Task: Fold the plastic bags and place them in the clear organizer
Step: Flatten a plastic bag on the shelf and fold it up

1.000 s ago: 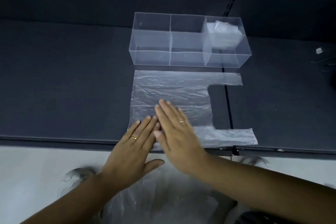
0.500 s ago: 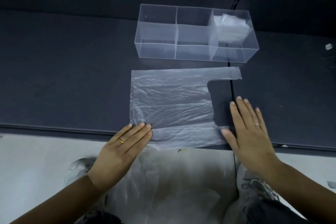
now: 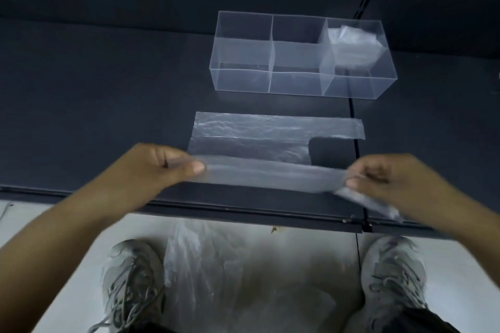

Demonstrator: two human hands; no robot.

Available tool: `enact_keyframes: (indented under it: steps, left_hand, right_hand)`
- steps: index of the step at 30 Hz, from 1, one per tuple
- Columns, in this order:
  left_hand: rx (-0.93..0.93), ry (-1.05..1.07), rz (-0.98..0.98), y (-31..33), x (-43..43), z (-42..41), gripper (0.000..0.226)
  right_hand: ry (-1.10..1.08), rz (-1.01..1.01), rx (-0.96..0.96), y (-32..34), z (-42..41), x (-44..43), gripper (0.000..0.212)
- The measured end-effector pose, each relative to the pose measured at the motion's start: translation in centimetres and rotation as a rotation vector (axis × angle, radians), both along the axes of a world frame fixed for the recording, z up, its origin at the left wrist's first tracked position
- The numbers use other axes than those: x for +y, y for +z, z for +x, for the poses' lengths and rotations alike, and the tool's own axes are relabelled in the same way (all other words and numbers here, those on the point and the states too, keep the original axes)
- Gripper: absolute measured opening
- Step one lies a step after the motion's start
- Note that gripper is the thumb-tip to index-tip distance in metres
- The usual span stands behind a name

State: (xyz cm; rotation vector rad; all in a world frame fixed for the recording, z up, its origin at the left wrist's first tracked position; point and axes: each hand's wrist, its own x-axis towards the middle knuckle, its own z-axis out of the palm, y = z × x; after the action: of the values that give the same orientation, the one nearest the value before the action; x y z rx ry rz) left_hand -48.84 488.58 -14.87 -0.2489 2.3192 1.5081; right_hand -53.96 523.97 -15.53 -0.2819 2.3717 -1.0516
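While my left grip (image 3: 159,167) pinches the near left corner of the plastic bag (image 3: 257,130) between thumb and curled fingers, my right grip (image 3: 387,178) pinches the near handle strip at the other end. The near long edge hangs raised and stretched between them, just above the counter (image 3: 94,105). The far half of the bag lies flat on the counter, just in front of the clear organizer (image 3: 240,81), its far handle strip pointing right. I judge the first lengthwise fold as only begun: the lifted edge is not yet laid over the far one, no crease is pressed, and the bag is at full length.

Of the organizer's three compartments, the right one already holds a folded bag (image 3: 351,46); the left and middle ones look empty. So one bag seems done, and this one wants more folds before it is small enough for a compartment. Below the counter's edge, between my shoes (image 3: 132,278), lies more crumpled clear plastic (image 3: 216,265), likely further bags waiting, though I cannot tell how many.
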Motion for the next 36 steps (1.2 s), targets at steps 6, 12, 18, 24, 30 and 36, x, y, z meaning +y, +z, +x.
enact_keyframes:
  steps: [6,12,18,24,30,36]
  left_hand:
    - [-0.066,0.186,0.058,-2.5,-2.0,-4.9,0.014]
    - [0.124,0.250,-0.212,-5.8,-1.5,-9.0,0.017]
    - [0.775,-0.056,-0.777,-7.5,1.7,-6.7,0.033]
    - [0.466,-0.402,-0.920,-10.3,2.7,-4.4,0.073]
    - [0.422,-0.428,-0.968,-10.6,2.5,-3.9,0.085]
    - [0.570,-0.516,-0.944,-8.7,3.5,-3.2,0.082]
  right_hand:
    - [-0.277,-0.106,-0.058,-1.6,-5.1,2.0,0.020]
    - [-0.508,0.000,0.062,-5.3,-8.5,1.8,0.015]
    - [-0.535,0.063,0.120,-6.3,-9.4,1.6,0.017]
    - [-0.393,0.293,0.576,-4.7,-7.8,-1.2,0.023]
    - [0.405,0.302,0.561,-5.0,-2.5,-6.6,0.030]
    - [0.313,0.294,0.615,-6.0,-2.5,-6.0,0.003]
